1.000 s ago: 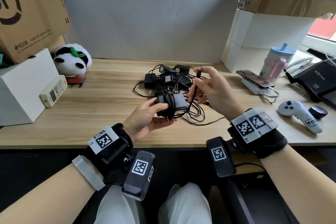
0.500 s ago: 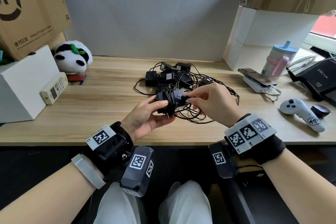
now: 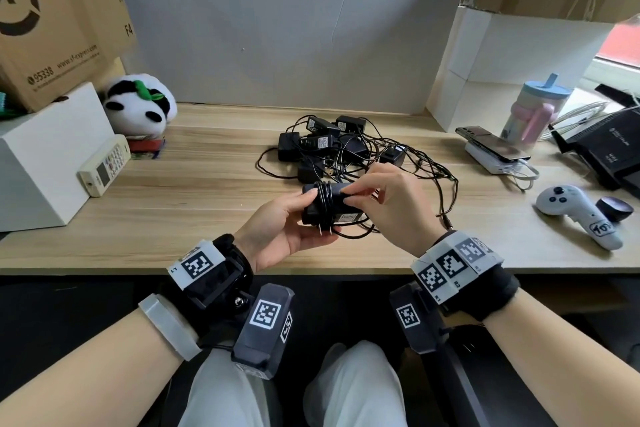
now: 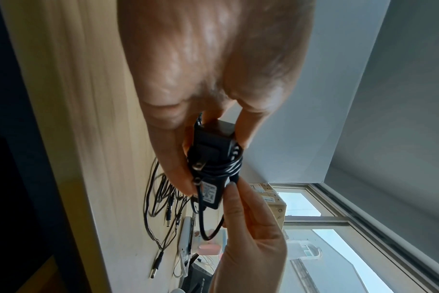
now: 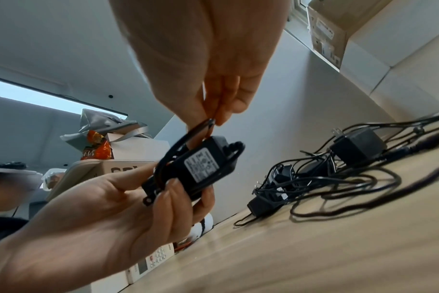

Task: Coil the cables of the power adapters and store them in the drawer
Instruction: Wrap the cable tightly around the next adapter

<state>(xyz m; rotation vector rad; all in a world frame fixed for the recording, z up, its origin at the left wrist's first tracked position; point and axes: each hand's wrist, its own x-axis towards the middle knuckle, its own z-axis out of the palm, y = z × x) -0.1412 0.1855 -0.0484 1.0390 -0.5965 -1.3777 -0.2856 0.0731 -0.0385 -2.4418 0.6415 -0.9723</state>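
My left hand (image 3: 291,225) grips a black power adapter (image 3: 329,206) above the desk's front edge, thumb on top and fingers underneath. Its cable is wound in several turns around the body (image 4: 223,168). My right hand (image 3: 388,204) pinches the free end of that cable (image 5: 208,123) against the adapter's top. A short loop of cable hangs below the adapter (image 4: 208,228). The adapter's label (image 5: 201,166) faces the right wrist view. Behind the hands lies a tangled pile of black adapters and cables (image 3: 332,146) on the wooden desk (image 3: 194,204). No drawer is in view.
A white box (image 3: 45,156), a remote control (image 3: 104,165) and a panda plush (image 3: 142,107) sit at the left. At the right are a phone on a white power bank (image 3: 495,152), a pink bottle (image 3: 533,111), a white game controller (image 3: 578,215) and a black box (image 3: 609,152).
My right hand came down from holding the cable end up high and now pinches it against the adapter. The cable has been wound tighter round the body.
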